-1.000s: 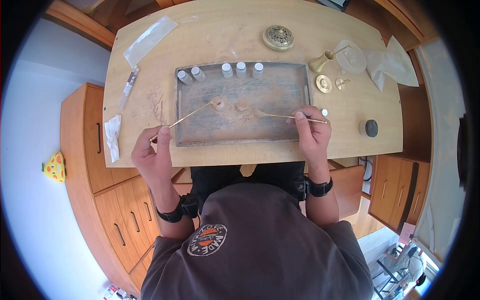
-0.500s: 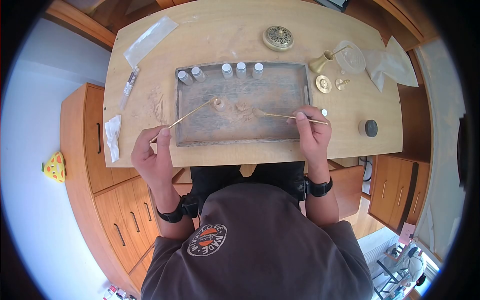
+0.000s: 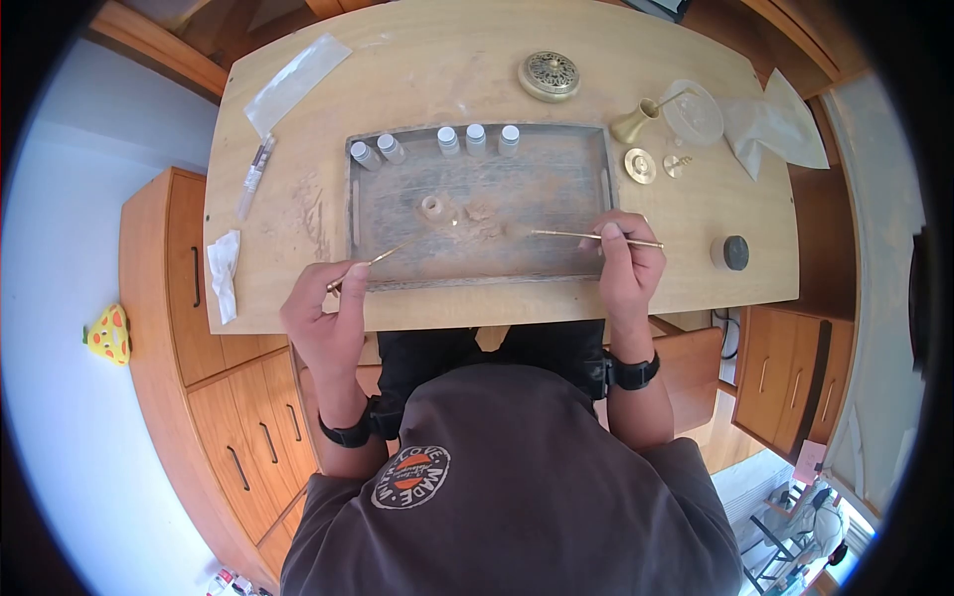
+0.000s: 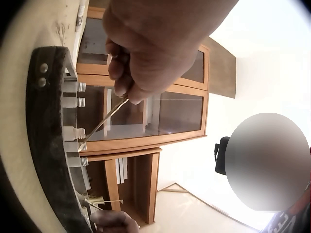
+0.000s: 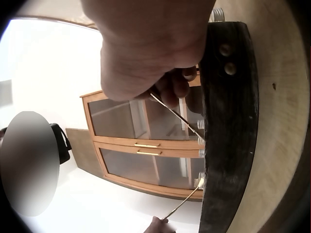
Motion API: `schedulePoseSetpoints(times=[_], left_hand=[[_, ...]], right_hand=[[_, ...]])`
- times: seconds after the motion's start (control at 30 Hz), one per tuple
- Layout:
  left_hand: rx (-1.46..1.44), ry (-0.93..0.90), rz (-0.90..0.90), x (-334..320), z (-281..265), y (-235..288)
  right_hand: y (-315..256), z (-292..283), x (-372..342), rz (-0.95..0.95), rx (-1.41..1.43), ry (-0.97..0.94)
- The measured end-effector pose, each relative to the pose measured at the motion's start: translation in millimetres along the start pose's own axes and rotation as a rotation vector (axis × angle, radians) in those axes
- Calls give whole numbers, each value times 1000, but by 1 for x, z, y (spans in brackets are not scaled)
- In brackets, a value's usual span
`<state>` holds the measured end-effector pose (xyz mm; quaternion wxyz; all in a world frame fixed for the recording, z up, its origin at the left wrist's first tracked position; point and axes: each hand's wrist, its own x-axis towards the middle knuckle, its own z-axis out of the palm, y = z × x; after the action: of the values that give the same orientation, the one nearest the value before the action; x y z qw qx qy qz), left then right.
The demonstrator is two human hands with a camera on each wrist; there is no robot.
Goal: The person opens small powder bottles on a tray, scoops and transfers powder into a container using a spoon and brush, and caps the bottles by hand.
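Note:
My left hand [image 3: 324,313] pinches a thin brass spoon [image 3: 383,255] near its end. Its small bright tip shows just below an open little bottle [image 3: 431,208], beside a heap of brown powder [image 3: 481,213]. In the left wrist view the spoon [image 4: 104,120] slants away from the fingertips. Between thumb and fingers, my right hand [image 3: 630,273] holds a slim brass-handled brush [image 3: 566,233], its pale bristles blurred at the powder's right side. Powder and bottle are in a dark wooden tray [image 3: 477,282], dusted with brown.
Several white-capped bottles [image 3: 448,141] line the tray's far side. Beyond are a brass incense burner [image 3: 549,76], a brass vase [image 3: 632,123], brass discs [image 3: 640,166] and a clear dish [image 3: 694,114]. A dark-lidded jar [image 3: 735,253] stands right; a crumpled tissue [image 3: 224,275] lies left.
My left hand has shifted right, taking the spoon tip from the bottle's mouth to below it. The right hand has drawn slightly right with the brush.

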<state>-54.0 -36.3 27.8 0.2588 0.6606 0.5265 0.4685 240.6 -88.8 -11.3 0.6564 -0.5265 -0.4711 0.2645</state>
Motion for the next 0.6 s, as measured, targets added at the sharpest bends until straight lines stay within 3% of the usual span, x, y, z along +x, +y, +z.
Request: schedulePoseSetpoints(times=[0.17,0.33,0.6], left_hand=[[87,-19,-25,-1,-1,-1],[120,-86,-49,-2,0,2],[120,-148,-21,-1,18,13]], right_hand=[[1,4,0,-26,-113,49],[-1,5,3,-84,-250,-101],[-5,7,4,-98,-240,-178]])
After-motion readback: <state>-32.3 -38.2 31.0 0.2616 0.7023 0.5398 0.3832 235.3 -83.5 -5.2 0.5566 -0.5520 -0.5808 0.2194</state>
